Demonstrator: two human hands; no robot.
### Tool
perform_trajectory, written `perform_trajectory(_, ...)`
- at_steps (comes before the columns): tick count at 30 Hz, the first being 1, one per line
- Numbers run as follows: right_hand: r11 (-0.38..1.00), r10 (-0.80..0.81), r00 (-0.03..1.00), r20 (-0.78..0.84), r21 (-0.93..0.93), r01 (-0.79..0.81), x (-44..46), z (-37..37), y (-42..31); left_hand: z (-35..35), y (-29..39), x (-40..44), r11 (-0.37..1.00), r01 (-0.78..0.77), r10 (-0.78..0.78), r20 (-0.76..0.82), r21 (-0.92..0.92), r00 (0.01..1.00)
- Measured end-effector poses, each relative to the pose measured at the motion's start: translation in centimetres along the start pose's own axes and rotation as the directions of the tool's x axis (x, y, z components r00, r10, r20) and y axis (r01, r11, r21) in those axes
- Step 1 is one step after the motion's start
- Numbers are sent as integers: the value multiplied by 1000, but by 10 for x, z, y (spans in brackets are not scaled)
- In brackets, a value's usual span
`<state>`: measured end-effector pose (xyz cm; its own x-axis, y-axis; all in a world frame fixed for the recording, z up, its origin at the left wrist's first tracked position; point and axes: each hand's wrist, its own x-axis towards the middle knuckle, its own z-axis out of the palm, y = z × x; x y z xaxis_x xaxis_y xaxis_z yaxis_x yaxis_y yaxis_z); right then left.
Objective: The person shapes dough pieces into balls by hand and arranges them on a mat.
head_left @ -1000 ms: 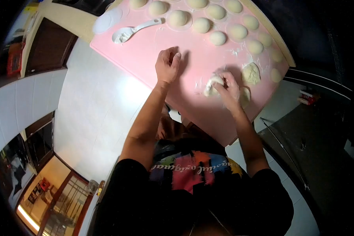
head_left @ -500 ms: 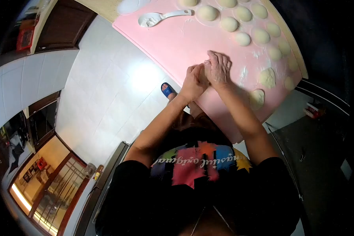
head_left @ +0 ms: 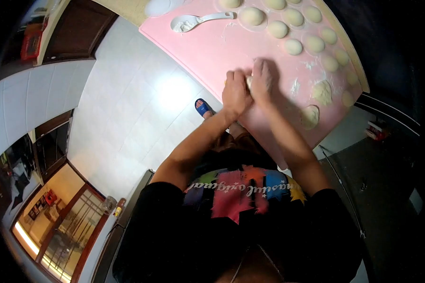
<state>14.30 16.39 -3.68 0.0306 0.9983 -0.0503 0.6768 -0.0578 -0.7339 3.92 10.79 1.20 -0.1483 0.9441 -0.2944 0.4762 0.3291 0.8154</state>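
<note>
Both hands meet over the pink mat [head_left: 198, 56], near its front edge. My left hand [head_left: 236, 93] curls its fingers round a piece of dough [head_left: 249, 83], which shows only as a pale sliver. Pressed against the dough from the other side is my right hand [head_left: 263, 84], slightly blurred, its fingers bent and close together. To the right lie two rough, flattened dough pieces, one [head_left: 322, 92] behind the other [head_left: 310, 116]. Several smooth round dough balls [head_left: 278, 29] sit toward the back.
A white spoon [head_left: 200, 20] with flour in its bowl lies at the back left of the mat. Loose flour [head_left: 295, 87] is scattered right of my hands. The table's wooden edge [head_left: 359, 70] runs along the right. A blue slipper [head_left: 202, 108] is on the tiled floor.
My right hand has gone from lying flat with fingers stretched to bent fingers against the dough. My left hand has turned slightly, its knuckles now facing up.
</note>
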Motion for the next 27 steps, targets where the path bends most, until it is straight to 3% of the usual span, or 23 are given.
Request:
perform_trajectory(1, 968, -232, 964, -126, -127, 216, -11, 4, 11, 10, -21, -10, 990, -136, 137, -63, 22, 989)
perform_trajectory(2, 875, -459, 863, -213, -273, 399, -20, 4, 20, 17, -37, -17, 963, -263, 268, -123, 53, 956)
perform_trajectory(3, 816, -509, 852, -125, -384, 431, -26, -3, 23, 18, -44, -19, 963, -262, 268, -121, 57, 956)
perform_trajectory(4, 821, -505, 854, -130, -378, 428, -19, -7, 20, 16, -51, -21, 962, -271, 272, -58, 25, 961)
perform_trajectory(6, 723, -587, 809, 31, -429, 541, 1, -19, 10, 5, -49, -23, 964, -264, 265, 18, -10, 964)
perform_trajectory(8, 675, -601, 794, 91, -474, 565, 24, -23, 2, -19, -21, -2, 967, 32, 10, 164, -252, 986)
perform_trajectory(9, 645, -604, 785, 137, -495, 582, 33, -21, 0, -18, -22, 16, 988, 114, -88, 227, -104, 970)
perform_trajectory(10, 614, -603, 776, 184, -514, 599, 42, -18, -1, -18, -20, 26, 988, 116, -91, 228, -102, 969)
perform_trajectory(12, 582, -609, 764, 212, -536, 612, 58, -11, 0, -19, -6, 37, 981, -114, 113, 16, 158, 993)
perform_trajectory(15, 756, -584, 789, 191, -228, 614, 75, -7, 1, -12, 9, 46, 981, -52, 46, 36, 186, 998)
perform_trajectory(16, 761, -573, 799, 184, -243, 602, 67, -8, -5, -5, 10, 41, 981, -66, 57, 53, 181, 997)
perform_trajectory(17, 987, -131, 983, 126, 106, 118, 52, -8, -16, 3, 8, 29, 987, -44, 42, 20, 155, 999)
perform_trajectory(18, 808, 325, 918, 227, 437, -394, 38, -13, -23, 11, 5, 18, 991, -28, 30, -16, 130, 999)
perform_trajectory(19, 978, 125, 992, 28, 163, -128, 14, -17, -19, 21, -7, 4, 978, -184, 188, -34, 101, 982)
perform_trajectory(20, 978, -130, 987, -90, -178, 112, -8, -12, -5, 24, -16, -9, 951, -270, 273, -1, 154, 962)
perform_trajectory(21, 865, -447, 863, -236, -361, 350, -18, 5, 23, 26, -23, -22, 913, -354, 356, 32, 202, 934)
perform_trajectory(22, 815, -515, 840, -171, -403, 417, -24, -2, 25, 20, -28, -25, 912, -360, 358, 45, 198, 932)
perform_trajectory(24, 693, -604, 797, -7, -498, 521, -13, -23, -1, 0, -42, -27, 987, -85, 116, 232, -139, 966)
perform_trajectory(25, 700, -595, 804, -11, -499, 511, -7, -25, -6, -14, -32, -18, 986, 14, 32, 271, -169, 962)
perform_trajectory(26, 647, -627, 778, 42, -528, 550, 5, -23, -9, -23, -31, -8, 986, -74, 107, 222, -150, 969)
perform_trajectory(27, 589, -657, 747, 100, -550, 592, 18, -19, -11, -20, -40, 14, 995, -96, 89, 156, 37, 984)
